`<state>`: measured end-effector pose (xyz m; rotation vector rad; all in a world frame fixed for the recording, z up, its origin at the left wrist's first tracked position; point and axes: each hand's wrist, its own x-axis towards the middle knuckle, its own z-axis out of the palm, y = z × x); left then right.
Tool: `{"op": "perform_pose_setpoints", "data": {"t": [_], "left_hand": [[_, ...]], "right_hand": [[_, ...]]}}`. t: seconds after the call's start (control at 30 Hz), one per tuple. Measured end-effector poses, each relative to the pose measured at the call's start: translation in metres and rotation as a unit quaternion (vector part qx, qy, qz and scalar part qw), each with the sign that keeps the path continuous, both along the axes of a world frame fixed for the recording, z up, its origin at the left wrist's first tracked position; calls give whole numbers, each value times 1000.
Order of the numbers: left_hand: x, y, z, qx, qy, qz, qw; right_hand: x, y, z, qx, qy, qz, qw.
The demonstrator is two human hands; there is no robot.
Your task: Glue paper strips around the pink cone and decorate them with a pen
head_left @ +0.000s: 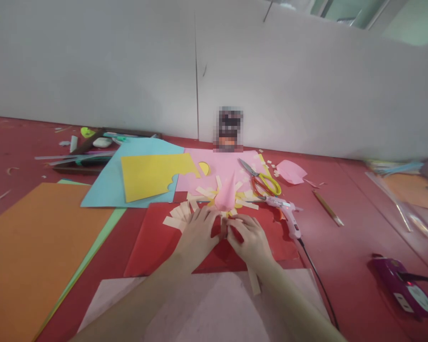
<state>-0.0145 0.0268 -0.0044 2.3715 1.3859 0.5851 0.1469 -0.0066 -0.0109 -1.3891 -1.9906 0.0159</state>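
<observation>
At the centre of the frame, your left hand [198, 230] and right hand [251, 235] are resting close together over a red sheet [151, 249]. Your fingers [209, 217] are curling inward, narrow at the tips, and they're screening whatever lies between them, so I can't tell what you're gripping. Right above, the pink cone [226, 195] is standing point-up, its base sitting among cream strips [249, 204] that are splaying outward. More pale strips [177, 216] are fanning beside your left hand, and a single strip [254, 281] is poking out beneath your right wrist. Over to the right of centre, the glue gun [288, 217] is lying on its side, its black cord [318, 279] trailing toward the bottom edge. Up beyond it, scissors [260, 179] are lying with yellow and red handles showing. Left of centre, a yellow sheet [148, 175] is overlapping a blue one [105, 192], while orange paper [39, 242] is covering the lower-left bench [345, 261].
</observation>
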Motion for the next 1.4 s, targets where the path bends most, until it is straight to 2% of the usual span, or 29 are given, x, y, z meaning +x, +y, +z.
{"op": "perform_pose_setpoints", "data": {"t": [0.33, 0.47, 0.6, 0.8, 1.07, 1.4], "left_hand": [[0, 2, 1, -17, 15, -7, 1000], [-1, 1, 0, -12, 12, -3, 1000], [-1, 0, 0, -13, 13, -5, 1000], [-2, 1, -2, -3, 9, -9, 1000], [0, 4, 2, -29, 12, -8, 999], [-1, 3, 0, -20, 13, -14, 1000]], "right_hand": [[1, 0, 1, -16, 29, 10, 999], [1, 1, 2, -63, 20, 11, 998], [1, 3, -4, -94, -17, 8, 995], [1, 5, -16, -83, -30, -27, 996], [2, 5, -8, -97, 25, -16, 995], [1, 7, -17, -93, 7, -34, 995]]}}
